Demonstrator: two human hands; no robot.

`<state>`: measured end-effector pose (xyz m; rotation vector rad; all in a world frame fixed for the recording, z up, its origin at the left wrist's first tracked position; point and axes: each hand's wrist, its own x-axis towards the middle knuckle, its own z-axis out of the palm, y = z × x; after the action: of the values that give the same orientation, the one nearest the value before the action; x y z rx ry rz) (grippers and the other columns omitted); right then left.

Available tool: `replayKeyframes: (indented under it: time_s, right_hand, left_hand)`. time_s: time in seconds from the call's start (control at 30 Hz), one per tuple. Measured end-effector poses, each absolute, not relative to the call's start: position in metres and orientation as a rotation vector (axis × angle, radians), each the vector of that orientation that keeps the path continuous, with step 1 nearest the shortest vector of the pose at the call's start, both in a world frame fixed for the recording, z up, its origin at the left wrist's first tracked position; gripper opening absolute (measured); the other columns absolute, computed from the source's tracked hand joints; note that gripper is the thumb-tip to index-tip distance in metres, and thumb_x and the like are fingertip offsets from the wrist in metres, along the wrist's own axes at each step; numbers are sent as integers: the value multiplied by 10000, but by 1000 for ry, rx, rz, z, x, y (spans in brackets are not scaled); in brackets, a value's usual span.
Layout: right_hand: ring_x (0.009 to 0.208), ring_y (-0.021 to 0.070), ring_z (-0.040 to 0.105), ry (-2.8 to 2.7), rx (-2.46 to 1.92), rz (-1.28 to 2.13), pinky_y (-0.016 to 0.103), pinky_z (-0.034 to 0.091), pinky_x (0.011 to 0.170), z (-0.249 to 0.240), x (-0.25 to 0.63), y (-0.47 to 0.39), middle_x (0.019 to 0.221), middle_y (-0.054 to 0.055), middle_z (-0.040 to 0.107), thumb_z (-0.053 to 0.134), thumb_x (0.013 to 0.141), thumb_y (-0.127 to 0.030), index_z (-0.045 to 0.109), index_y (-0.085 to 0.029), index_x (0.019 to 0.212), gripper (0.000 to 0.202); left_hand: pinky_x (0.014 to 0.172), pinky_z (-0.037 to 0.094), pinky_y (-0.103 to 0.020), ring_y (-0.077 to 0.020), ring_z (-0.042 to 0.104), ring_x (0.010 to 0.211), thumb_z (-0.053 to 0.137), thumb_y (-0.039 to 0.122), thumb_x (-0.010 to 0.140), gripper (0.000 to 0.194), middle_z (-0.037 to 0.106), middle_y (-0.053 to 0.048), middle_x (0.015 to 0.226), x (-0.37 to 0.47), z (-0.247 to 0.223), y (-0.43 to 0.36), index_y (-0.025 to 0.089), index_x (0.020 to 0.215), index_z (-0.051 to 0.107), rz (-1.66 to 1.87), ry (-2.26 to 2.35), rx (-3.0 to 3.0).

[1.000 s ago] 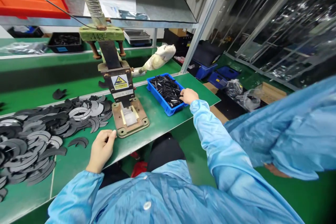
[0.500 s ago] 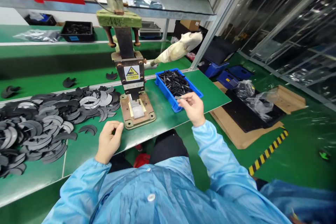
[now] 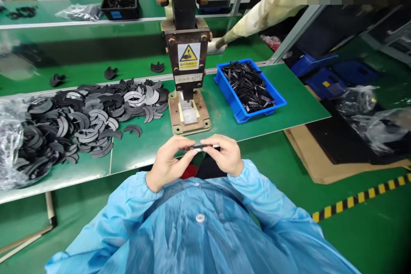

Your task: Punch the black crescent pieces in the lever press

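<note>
Between both hands, just in front of the bench edge, is a small narrow black strip-shaped part [image 3: 198, 147]. My left hand [image 3: 170, 158] pinches its left end between thumb and fingers. At its right end, my right hand [image 3: 224, 153] grips it the same way. Beyond the hands stands a press [image 3: 192, 58] with a warning label, its ram above a pale block [image 3: 189, 115] on a bolted base plate [image 3: 203, 124]. To the right, a blue bin [image 3: 239, 113] holds many thin black parts [image 3: 247, 85]. Dark curved pieces [image 3: 93, 122] lie heaped on the left.
Clear plastic wrap [image 3: 11, 145] covers the heap's left end. A black tray [image 3: 120, 6] sits on the back ledge. At the upper right runs a pale wrapped arm [image 3: 257, 17]. Flattened cardboard [image 3: 308, 158] and striped tape [image 3: 359, 197] are on the floor.
My right hand has moved from the blue bin's front edge to in front of the press with a small part. My left hand has come to meet it. The view has shifted.
</note>
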<state>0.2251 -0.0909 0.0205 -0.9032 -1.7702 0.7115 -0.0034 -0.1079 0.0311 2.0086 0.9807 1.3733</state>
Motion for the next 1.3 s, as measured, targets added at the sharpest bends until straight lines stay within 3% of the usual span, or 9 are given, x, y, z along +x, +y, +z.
replayKeyframes:
  time_s: [0.2, 0.3, 0.53, 0.63, 0.73, 0.83, 0.93, 1.1, 1.3]
  right_hand:
    - [843, 169, 779, -1791, -940, 762, 346, 649, 790, 13, 224, -93, 999, 2, 852, 746, 966, -332, 805, -346, 1152, 195]
    - [964, 182, 787, -1837, -954, 756, 367, 667, 905, 24, 236, -79, 1096, 17, 838, 749, 964, -361, 754, -348, 1264, 300]
    - [1372, 238, 690, -1606, -702, 249, 451, 609, 1189, 154, 277, 14, 1484, 75, 646, 680, 953, -676, 540, -279, 1502, 692]
    - [1404, 217, 682, -1670, -538, 231, 382, 562, 1213, 218, 269, 34, 1462, 35, 654, 565, 984, -703, 484, -236, 1556, 743]
    - [1117, 112, 769, -1747, -604, 210, 334, 623, 1047, 242, 249, 32, 1144, -15, 683, 490, 984, -714, 621, -193, 1308, 627]
    - [854, 68, 720, -1664, -617, 187, 326, 665, 922, 221, 234, 18, 863, -42, 592, 563, 1008, -677, 622, -224, 931, 463]
    - [802, 115, 676, -1590, -508, 201, 427, 672, 957, 174, 231, -1, 732, -41, 581, 677, 992, -542, 529, -250, 716, 428]
    - [963, 213, 731, -1632, -587, 163, 659, 551, 1231, 106, 239, -22, 719, -34, 657, 733, 911, -452, 604, -294, 707, 288]
    - [869, 255, 723, -1511, -557, 111, 726, 552, 1168, 90, 235, -13, 668, -16, 647, 773, 821, -445, 604, -299, 667, 272]
  left_hand:
    - [802, 626, -370, -187, 732, 865, 778, 274, 997, 206, 768, -49, 994, -4, 29, -108, 278, 1197, 729, 1337, 1038, 2042]
    - [836, 630, -402, -218, 746, 916, 726, 348, 1030, 127, 789, -67, 1003, -14, 24, -92, 269, 1122, 763, 1280, 1160, 2080]
    - [870, 587, -344, -201, 721, 927, 628, 387, 1060, 255, 794, -86, 1089, -46, 2, 4, 204, 1119, 795, 1196, 1497, 2129]
    - [957, 573, -358, -230, 727, 1055, 579, 339, 1065, 256, 786, -90, 1120, -47, -4, 33, 213, 1123, 794, 1067, 1507, 2257]
    - [978, 565, -367, -250, 715, 1128, 537, 290, 1064, 284, 772, -101, 1166, -43, -4, 45, 216, 1153, 797, 915, 1491, 2405]
    - [968, 565, -383, -272, 705, 1148, 527, 278, 1066, 312, 752, -116, 1186, -42, -1, 46, 217, 1187, 808, 815, 1454, 2528]
    - [963, 571, -396, -277, 707, 1140, 512, 241, 1064, 340, 741, -123, 1191, -40, 1, 45, 229, 1225, 811, 783, 1398, 2568]
    - [1029, 575, -392, -257, 713, 1202, 469, 232, 1089, 358, 748, -126, 1274, -33, -1, 39, 207, 1257, 785, 886, 1388, 2460]
    - [1118, 528, -445, -264, 681, 1283, 460, 243, 1107, 352, 753, -127, 1362, -64, -1, 0, 199, 1364, 697, 982, 1515, 2354]
